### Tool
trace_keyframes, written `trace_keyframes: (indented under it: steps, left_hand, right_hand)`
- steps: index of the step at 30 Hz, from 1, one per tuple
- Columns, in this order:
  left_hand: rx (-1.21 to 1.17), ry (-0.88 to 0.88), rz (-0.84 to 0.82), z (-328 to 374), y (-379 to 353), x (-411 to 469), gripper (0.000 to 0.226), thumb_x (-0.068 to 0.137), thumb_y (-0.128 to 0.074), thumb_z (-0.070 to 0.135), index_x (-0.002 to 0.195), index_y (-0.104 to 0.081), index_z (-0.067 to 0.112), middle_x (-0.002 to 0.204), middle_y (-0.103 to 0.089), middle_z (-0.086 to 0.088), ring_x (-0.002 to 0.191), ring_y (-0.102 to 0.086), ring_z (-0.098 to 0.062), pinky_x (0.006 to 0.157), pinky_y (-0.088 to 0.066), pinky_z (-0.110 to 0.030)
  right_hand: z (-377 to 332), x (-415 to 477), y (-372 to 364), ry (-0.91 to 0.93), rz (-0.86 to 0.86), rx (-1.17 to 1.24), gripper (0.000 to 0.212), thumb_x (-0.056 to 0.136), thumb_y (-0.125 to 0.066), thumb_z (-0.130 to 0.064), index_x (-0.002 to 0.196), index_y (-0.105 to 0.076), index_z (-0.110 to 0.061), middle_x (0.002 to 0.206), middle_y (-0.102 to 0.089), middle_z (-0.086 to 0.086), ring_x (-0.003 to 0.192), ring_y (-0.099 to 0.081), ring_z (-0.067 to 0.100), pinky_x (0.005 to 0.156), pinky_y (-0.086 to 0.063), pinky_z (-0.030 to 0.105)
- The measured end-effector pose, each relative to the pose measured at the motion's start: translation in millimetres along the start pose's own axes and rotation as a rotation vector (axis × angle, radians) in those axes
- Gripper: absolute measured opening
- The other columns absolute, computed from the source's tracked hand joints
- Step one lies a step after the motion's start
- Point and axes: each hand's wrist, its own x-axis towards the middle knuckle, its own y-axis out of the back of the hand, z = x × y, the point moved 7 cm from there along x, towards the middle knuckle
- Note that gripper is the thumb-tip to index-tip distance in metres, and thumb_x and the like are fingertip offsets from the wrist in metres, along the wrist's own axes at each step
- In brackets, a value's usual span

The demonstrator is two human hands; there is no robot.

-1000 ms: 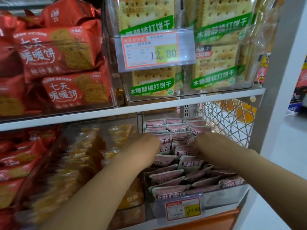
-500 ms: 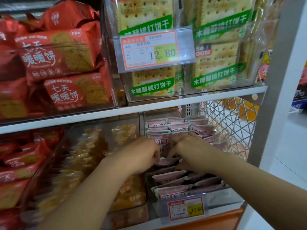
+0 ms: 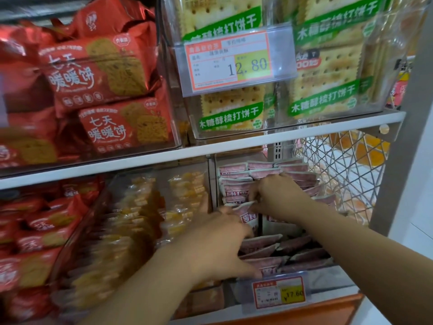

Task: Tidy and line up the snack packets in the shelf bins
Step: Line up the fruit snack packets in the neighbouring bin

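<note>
a white metal shelf board (image 3: pixel 140 165) splits the rack in a shop aisle. above it sit red foil biscuit packets (image 3: pixel 105 66) and green-banded cracker packs (image 3: pixel 323 73) behind a 12.80 price tag (image 3: pixel 234 62). a white wire mesh side panel (image 3: pixel 339 172) closes the lower shelf's right end.

on that lower shelf, a clear plastic bin (image 3: pixel 328 275) with a 17.60 price tag (image 3: pixel 278 293) holds the pink-and-white snack packets (image 3: pixel 262 245), just beside a bin of yellow clear-wrapped snacks (image 3: pixel 140 219).

the right hand (image 3: pixel 276 195) reaches into the middle of the bin, fingers curled, pinching the top edge of one upright pink packet (image 3: pixel 248 216). the left hand (image 3: pixel 218 242) is blurred and spread wide, fingertips at that packet's left edge, thumb stretched down to the front row; whether it grips anything cannot be told.

the pinched packet stands on edge, printed face toward the camera, top seam running left to right. the front packets lean back and overlap, long sides across the bin.
</note>
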Motion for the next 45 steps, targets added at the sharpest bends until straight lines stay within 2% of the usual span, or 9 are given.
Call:
trace_keyframes:
  steps: [8, 12, 16, 20, 24, 30, 34, 37, 45]
  left_hand:
    - [0.100, 0.111, 0.216, -12.6, 2.5, 17.4, 0.050, 0.085, -0.056, 0.049, 0.131, -0.047, 0.031, 0.128, -0.056, 0.005, 0.125, -0.043, -0.019, 0.112, 0.006, -0.061]
    - [0.045, 0.127, 0.227, -12.1, 2.4, 23.3, 0.064, 0.083, -0.063, 0.044, 0.136, -0.029, 0.031, 0.135, -0.046, 0.003, 0.128, -0.041, -0.022, 0.112, 0.002, -0.062]
    - [-0.042, 0.062, 0.251, -9.0, 3.3, 22.9, 0.037, 0.085, -0.063, 0.036, 0.113, -0.038, 0.034, 0.121, -0.042, 0.008, 0.124, -0.041, -0.015, 0.114, 0.002, -0.058]
    - [-0.128, 0.038, 0.210, -14.2, 1.1, 21.1, 0.020, 0.086, -0.060, 0.045, 0.103, -0.052, 0.039, 0.117, -0.040, 0.013, 0.124, -0.037, -0.011, 0.115, -0.001, -0.054]
    - [-0.122, 0.028, 0.183, -17.4, 1.0, 20.9, 0.018, 0.086, -0.059, 0.047, 0.100, -0.062, 0.036, 0.120, -0.041, 0.014, 0.120, -0.038, -0.010, 0.111, -0.012, -0.046]
    - [-0.086, 0.088, 0.216, -25.2, 5.7, 20.9, 0.015, 0.086, -0.058, 0.046, 0.085, -0.065, 0.033, 0.109, -0.044, 0.016, 0.121, -0.035, -0.008, 0.115, -0.006, -0.051]
    - [-0.217, 0.097, 0.226, -29.3, 10.1, 20.0, 0.026, 0.082, -0.064, 0.048, 0.100, -0.069, 0.031, 0.098, -0.043, 0.016, 0.106, -0.037, -0.006, 0.110, -0.025, -0.041]
    - [-0.282, 0.041, 0.179, -31.0, 8.4, 22.0, 0.015, 0.080, -0.065, 0.046, 0.083, -0.069, 0.031, 0.097, -0.052, 0.014, 0.102, -0.039, -0.011, 0.099, -0.038, -0.036]
    - [-0.340, -0.014, 0.190, -32.7, 3.3, 25.5, 0.013, 0.083, -0.065, 0.045, 0.081, -0.073, 0.034, 0.084, -0.052, 0.025, 0.103, -0.031, -0.005, 0.095, -0.035, -0.028]
  right_hand:
    - [27.1, -30.5, 39.8, 0.036, -0.142, 0.255, 0.007, 0.077, -0.073, -0.029, 0.081, -0.071, -0.023, 0.071, -0.061, -0.020, 0.065, -0.054, -0.010, 0.066, -0.039, 0.013]
    - [31.4, -39.3, 20.0, 0.030, -0.200, -0.113, 0.021, 0.084, -0.061, -0.042, 0.103, -0.066, -0.034, 0.101, -0.067, -0.015, 0.096, -0.060, 0.007, 0.094, -0.041, 0.030]
    - [25.7, -38.5, 12.1, 0.038, -0.114, -0.224, 0.014, 0.089, -0.053, -0.044, 0.101, -0.053, -0.036, 0.107, -0.065, -0.006, 0.107, -0.057, 0.018, 0.105, -0.031, 0.039]
    - [32.4, -42.4, 34.3, -0.001, -0.089, 0.056, 0.025, 0.089, -0.057, -0.039, 0.069, -0.045, -0.030, 0.080, -0.062, -0.007, 0.081, -0.060, 0.016, 0.078, -0.045, 0.028]
    - [30.9, -52.8, 88.2, 0.018, 0.105, 0.281, 0.023, 0.090, -0.059, -0.019, 0.075, -0.044, -0.029, 0.065, -0.054, -0.008, 0.058, -0.052, -0.003, 0.053, -0.036, 0.012]
    - [1.8, -96.1, 117.6, 0.072, 0.262, 0.444, 0.017, 0.086, -0.061, -0.024, 0.076, -0.047, -0.026, 0.060, -0.057, -0.010, 0.053, -0.049, 0.008, 0.049, -0.035, 0.019]
    - [-23.7, -104.1, 87.6, 0.128, 0.125, 0.508, 0.022, 0.087, -0.061, -0.024, 0.076, -0.046, -0.035, 0.060, -0.056, -0.014, 0.050, -0.048, 0.007, 0.044, -0.034, 0.015]
    - [-32.9, -100.4, 49.4, 0.132, 0.014, 0.449, 0.026, 0.090, -0.059, -0.025, 0.077, -0.042, -0.039, 0.070, -0.060, -0.004, 0.060, -0.053, 0.009, 0.051, -0.040, 0.018]
    - [-58.6, -88.1, 0.1, 0.193, -0.282, 0.263, 0.009, 0.093, -0.054, -0.032, 0.086, -0.057, -0.027, 0.072, -0.054, -0.013, 0.064, -0.049, 0.000, 0.062, -0.043, 0.025]
